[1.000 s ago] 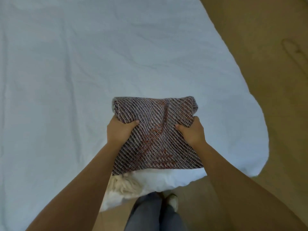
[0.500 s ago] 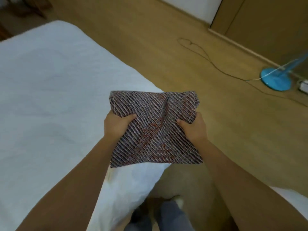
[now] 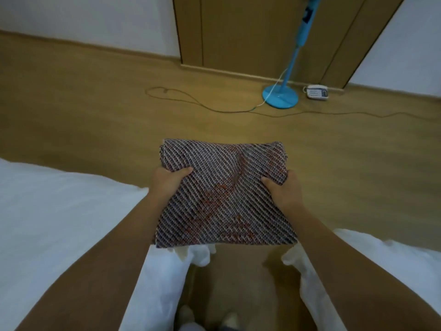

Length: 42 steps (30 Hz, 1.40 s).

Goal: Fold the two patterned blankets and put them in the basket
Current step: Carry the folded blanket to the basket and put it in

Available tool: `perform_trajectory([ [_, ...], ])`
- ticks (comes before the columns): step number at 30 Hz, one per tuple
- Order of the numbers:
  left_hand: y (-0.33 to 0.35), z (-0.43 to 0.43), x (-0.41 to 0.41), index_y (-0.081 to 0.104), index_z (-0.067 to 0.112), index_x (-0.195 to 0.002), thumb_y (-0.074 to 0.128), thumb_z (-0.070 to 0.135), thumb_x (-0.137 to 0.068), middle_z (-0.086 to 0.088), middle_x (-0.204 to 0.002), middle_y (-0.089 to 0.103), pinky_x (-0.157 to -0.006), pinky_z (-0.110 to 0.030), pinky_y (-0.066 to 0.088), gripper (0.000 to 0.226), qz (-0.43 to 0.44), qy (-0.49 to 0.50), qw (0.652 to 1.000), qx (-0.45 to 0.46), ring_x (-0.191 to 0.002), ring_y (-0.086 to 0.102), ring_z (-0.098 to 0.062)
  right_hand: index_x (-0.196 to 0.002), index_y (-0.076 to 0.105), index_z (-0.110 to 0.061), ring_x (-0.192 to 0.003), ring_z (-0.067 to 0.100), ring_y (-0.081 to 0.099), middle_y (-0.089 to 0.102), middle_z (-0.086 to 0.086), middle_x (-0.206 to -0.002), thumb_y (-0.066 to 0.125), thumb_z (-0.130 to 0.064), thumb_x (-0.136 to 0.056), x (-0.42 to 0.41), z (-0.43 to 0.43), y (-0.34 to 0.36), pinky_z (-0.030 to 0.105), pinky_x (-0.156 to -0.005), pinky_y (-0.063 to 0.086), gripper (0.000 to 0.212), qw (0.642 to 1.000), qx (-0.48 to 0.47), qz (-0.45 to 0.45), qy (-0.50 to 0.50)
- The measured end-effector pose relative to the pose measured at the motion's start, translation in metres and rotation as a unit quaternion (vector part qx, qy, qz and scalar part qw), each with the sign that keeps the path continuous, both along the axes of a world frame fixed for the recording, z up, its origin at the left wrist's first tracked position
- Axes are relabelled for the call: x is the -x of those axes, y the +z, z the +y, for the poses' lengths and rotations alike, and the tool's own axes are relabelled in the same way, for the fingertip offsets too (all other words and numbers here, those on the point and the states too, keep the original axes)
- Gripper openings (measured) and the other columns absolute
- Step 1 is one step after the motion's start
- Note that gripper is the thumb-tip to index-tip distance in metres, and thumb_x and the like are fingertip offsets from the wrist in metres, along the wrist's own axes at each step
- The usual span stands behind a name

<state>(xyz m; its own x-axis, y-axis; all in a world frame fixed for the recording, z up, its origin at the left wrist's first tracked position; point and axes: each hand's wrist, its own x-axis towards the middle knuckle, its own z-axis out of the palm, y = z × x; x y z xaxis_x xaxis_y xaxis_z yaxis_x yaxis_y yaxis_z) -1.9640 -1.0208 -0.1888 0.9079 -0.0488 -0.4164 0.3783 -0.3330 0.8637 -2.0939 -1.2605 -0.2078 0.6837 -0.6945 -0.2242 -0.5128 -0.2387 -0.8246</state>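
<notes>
Now the folded patterned blanket [image 3: 224, 194] is held up in the air over the wooden floor [image 3: 95, 130], just past the edge of the bed [image 3: 59, 211]; a second ago it was above the white sheet. Its shape is unchanged: a flat square bundle of diagonal weave with a reddish patch, and cream fringe [image 3: 183, 253] hanging under its near edge. The left grip [image 3: 167, 181] is clamped on the blanket's left side, thumb on top and fingers hidden beneath. The right grip [image 3: 284, 189] is clamped on the right side in the same way, the same hold as before. More white cloth [image 3: 381, 271] shows at lower right. The view has swung round since then. The blue fan base [image 3: 280, 96], at the right edge half a second ago, now stands ahead before a brown door [image 3: 238, 32]. A cord [image 3: 191, 102] trails across the floor, and a white power strip [image 3: 316, 92] lies just beside the base.
</notes>
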Motion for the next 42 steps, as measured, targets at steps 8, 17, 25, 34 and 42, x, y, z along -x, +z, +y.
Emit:
perform_trajectory([
  [8,0.007,-0.137,-0.080,0.064,0.015,-0.109,0.082,0.035,-0.066,-0.007,-0.114,0.066,-0.087,-0.037,0.050,0.051,0.005,-0.098,0.995,-0.009,-0.094,0.063,-0.026,-0.113,0.048,-0.012,-0.083,0.020,0.053,0.055,0.003,-0.100,0.065,-0.036,-0.084,-0.018,-0.114,0.002,0.032,-0.073,0.044,0.041,0.994,-0.007,0.008,-0.110],
  [17,0.020,-0.354,-0.184,0.066,0.018,-0.093,0.084,0.036,-0.062,-0.006,-0.104,0.069,-0.081,-0.034,0.051,0.041,0.019,-0.247,0.969,-0.003,-0.083,0.064,-0.023,-0.109,0.050,-0.011,-0.091,0.025,0.057,0.061,0.010,-0.109,0.067,-0.035,-0.082,-0.058,-0.264,0.016,0.035,-0.077,0.048,0.041,0.962,0.000,0.002,-0.274],
  [25,0.030,-0.585,-0.199,0.065,0.013,-0.105,0.084,0.030,-0.063,-0.006,-0.111,0.067,-0.080,-0.029,0.045,0.049,-0.003,-0.363,0.931,0.027,-0.081,0.059,-0.018,-0.114,0.053,-0.011,-0.093,0.027,0.058,0.059,0.005,-0.101,0.067,-0.035,-0.081,-0.047,-0.424,0.021,0.033,-0.078,0.045,0.043,0.922,0.035,-0.014,-0.385],
  [34,0.048,-0.860,-0.158,0.061,0.008,-0.114,0.083,0.039,-0.061,-0.009,-0.119,0.064,-0.081,-0.032,0.046,0.065,-0.006,-0.457,0.889,0.007,-0.100,0.062,-0.029,-0.106,0.052,-0.008,-0.081,0.020,0.050,0.053,0.002,-0.091,0.067,-0.033,-0.080,0.003,-0.632,0.045,0.032,-0.072,0.042,0.040,0.866,0.072,-0.005,-0.495],
  [42,0.052,-1.085,-0.108,0.061,0.009,-0.112,0.083,0.034,-0.063,-0.008,-0.114,0.065,-0.077,-0.030,0.046,0.059,-0.006,-0.549,0.835,0.041,-0.077,0.056,-0.019,-0.106,0.053,-0.007,-0.090,0.027,0.058,0.062,0.013,-0.103,0.069,-0.032,-0.079,0.052,-0.805,0.054,0.038,-0.081,0.048,0.039,0.813,0.082,-0.010,-0.576],
])
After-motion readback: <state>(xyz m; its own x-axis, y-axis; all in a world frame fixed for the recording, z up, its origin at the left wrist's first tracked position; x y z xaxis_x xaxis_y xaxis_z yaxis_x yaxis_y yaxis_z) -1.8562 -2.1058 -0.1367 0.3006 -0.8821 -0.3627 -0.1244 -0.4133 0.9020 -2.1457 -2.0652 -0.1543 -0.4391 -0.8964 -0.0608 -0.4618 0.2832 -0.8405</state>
